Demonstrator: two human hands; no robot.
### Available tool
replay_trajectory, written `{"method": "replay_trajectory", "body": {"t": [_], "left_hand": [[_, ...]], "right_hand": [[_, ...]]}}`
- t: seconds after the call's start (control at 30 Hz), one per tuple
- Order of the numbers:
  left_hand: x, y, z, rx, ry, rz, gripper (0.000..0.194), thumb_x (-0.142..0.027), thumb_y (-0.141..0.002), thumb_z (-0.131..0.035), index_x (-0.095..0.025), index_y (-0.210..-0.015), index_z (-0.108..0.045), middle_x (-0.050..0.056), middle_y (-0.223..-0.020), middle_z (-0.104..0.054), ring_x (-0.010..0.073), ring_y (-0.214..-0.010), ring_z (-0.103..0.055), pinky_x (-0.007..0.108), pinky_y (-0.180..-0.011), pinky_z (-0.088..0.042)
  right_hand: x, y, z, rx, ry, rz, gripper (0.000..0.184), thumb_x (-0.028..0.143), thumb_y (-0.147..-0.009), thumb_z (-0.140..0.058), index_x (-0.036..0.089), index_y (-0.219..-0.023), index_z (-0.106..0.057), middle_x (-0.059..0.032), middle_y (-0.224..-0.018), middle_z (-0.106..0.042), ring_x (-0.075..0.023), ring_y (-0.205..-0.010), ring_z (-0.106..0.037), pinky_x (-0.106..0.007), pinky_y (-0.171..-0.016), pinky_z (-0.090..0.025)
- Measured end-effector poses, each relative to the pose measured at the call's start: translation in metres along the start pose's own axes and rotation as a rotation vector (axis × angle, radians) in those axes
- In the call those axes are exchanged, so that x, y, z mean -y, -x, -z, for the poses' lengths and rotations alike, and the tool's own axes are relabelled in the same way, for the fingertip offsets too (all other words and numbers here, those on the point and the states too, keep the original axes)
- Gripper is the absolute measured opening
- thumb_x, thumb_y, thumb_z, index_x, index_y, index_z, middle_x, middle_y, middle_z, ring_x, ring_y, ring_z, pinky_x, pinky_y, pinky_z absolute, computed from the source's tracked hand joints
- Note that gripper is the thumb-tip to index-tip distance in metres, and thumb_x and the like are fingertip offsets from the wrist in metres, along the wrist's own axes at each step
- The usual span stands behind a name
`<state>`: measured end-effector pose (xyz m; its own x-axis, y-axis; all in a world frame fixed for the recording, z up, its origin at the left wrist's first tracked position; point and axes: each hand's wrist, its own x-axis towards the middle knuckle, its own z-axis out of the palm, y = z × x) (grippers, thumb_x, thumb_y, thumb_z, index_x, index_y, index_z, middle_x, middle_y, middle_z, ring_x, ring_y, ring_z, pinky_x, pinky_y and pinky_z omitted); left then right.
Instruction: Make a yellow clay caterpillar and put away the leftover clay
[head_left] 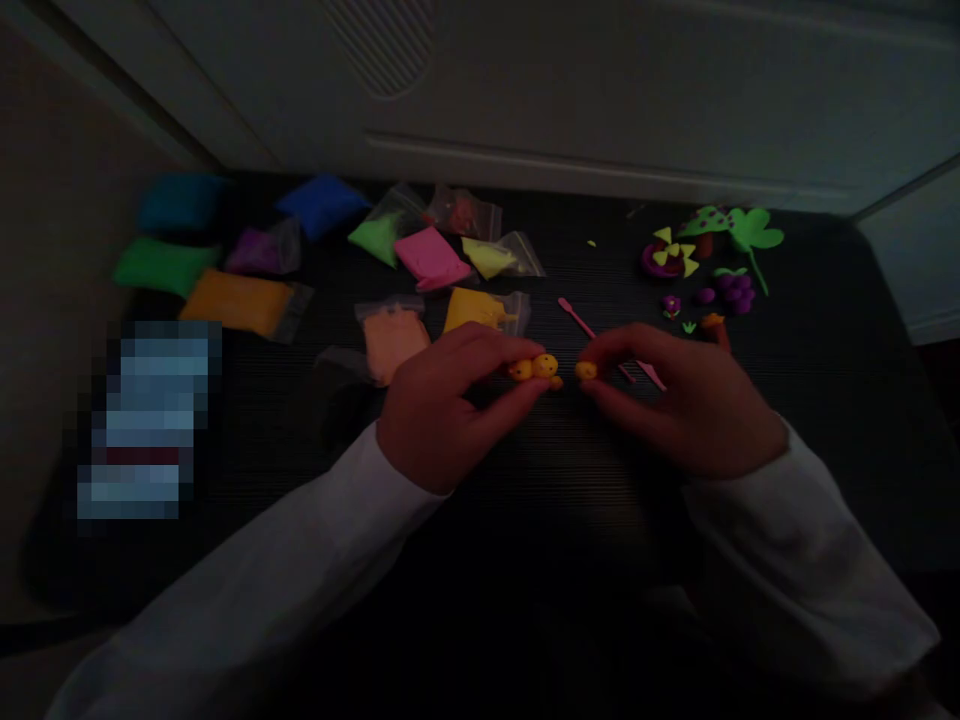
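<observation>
your hands at work in dim light over a dark ribbed tabletop: your left hand grasps a dotted yellow-orange clay figure, pinched firmly between thumb and fingertips. your right hand is clenched on a small orange clay ball, which you hold just beside the figure, with a narrow gap between them.

a smaller dotted lump is joined to the figure's left side, and a tiny nub shows at its lower right.

just behind and right of the figure, a pink plastic modelling tool lies on the tabletop and runs beneath your right hand. directly behind the figure is a yellow clay pack, with a peach pack behind and to its left. farther behind it are pink, lime and pale yellow packs.

well left of the figure, blue, teal, green, purple and orange packs lie in a loose cluster. behind and right of it sit a clay bunch of purple grapes, a green clay leaf and a purple-and-yellow clay flower. far to the figure's left, a pixelated patch hides whatever lies there.
</observation>
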<state>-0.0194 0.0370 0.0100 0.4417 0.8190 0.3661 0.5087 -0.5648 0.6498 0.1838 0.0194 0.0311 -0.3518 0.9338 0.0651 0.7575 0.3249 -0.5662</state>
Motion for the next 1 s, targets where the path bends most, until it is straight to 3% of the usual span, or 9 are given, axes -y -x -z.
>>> {"method": "replay_trajectory", "body": {"t": [0.27, 0.53, 1.0], "left_hand": [[-0.008, -0.001, 0.005, 0.01, 0.026, -0.049, 0.017, -0.023, -0.075, -0.06, -0.022, -0.091, -0.062, 0.002, -0.086, -0.066, 0.0142, -0.078, -0.06, 0.027, -0.071, -0.05], [-0.012, 0.0, 0.006, 0.025, -0.05, -0.003, 0.019, -0.025, -0.076, -0.057, -0.021, -0.094, -0.062, 0.003, -0.089, -0.065, 0.0145, -0.078, -0.06, 0.026, -0.068, -0.049], [-0.011, 0.001, 0.005, 0.005, -0.038, -0.038, 0.018, -0.023, -0.077, -0.056, -0.019, -0.094, -0.063, 0.004, -0.089, -0.064, 0.0132, -0.081, -0.06, 0.024, -0.07, -0.048]], "right_hand": [[0.017, 0.009, 0.005, -0.117, -0.106, 0.016, 0.017, 0.027, -0.075, -0.059, 0.023, -0.092, -0.058, 0.0013, -0.087, -0.064, -0.0122, -0.073, -0.06, -0.024, -0.064, -0.047], [0.018, 0.007, 0.003, -0.129, -0.035, 0.012, 0.017, 0.029, -0.076, -0.059, 0.024, -0.093, -0.059, 0.0017, -0.079, -0.065, -0.013, -0.068, -0.061, -0.025, -0.061, -0.047], [0.018, 0.006, 0.001, -0.136, 0.009, 0.029, 0.018, 0.029, -0.076, -0.059, 0.025, -0.094, -0.059, 0.0015, -0.079, -0.065, -0.0129, -0.063, -0.059, -0.025, -0.059, -0.046]]}}
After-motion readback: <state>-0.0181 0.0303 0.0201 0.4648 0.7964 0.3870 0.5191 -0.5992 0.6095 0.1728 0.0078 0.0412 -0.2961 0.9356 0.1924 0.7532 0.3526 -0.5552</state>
